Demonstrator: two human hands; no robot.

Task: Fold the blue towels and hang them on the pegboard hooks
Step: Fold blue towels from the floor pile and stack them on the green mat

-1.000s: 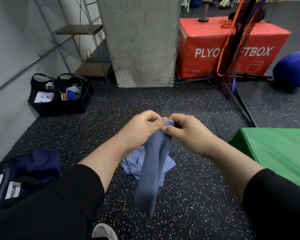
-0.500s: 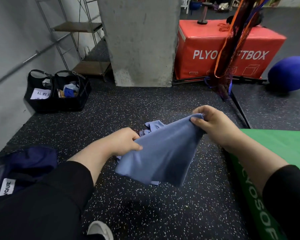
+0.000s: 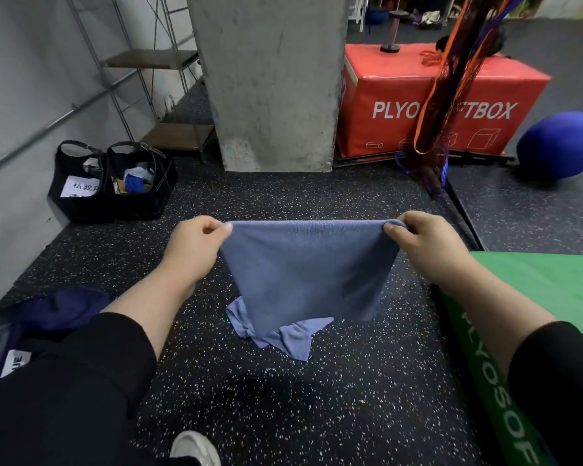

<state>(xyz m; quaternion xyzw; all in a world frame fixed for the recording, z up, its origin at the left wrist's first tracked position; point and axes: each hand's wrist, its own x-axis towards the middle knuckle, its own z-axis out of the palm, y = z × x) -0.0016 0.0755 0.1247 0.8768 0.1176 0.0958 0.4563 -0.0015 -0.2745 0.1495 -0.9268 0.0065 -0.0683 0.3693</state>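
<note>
Both our hands, left hand (image 3: 192, 245) and right hand (image 3: 421, 242), pinch one blue towel (image 3: 308, 270) spread taut by its top corners; a second towel (image 3: 283, 336) lies crumpled on the floor (image 3: 283, 398).

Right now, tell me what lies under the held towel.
A second crumpled blue towel lies on the floor beneath the held towel. The held one covers its far part.

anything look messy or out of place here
Yes: a second blue towel lies crumpled on the speckled floor, under the one stretched between the left hand and right hand. The held towel itself hangs unfolded. No pegboard is in view.
</note>
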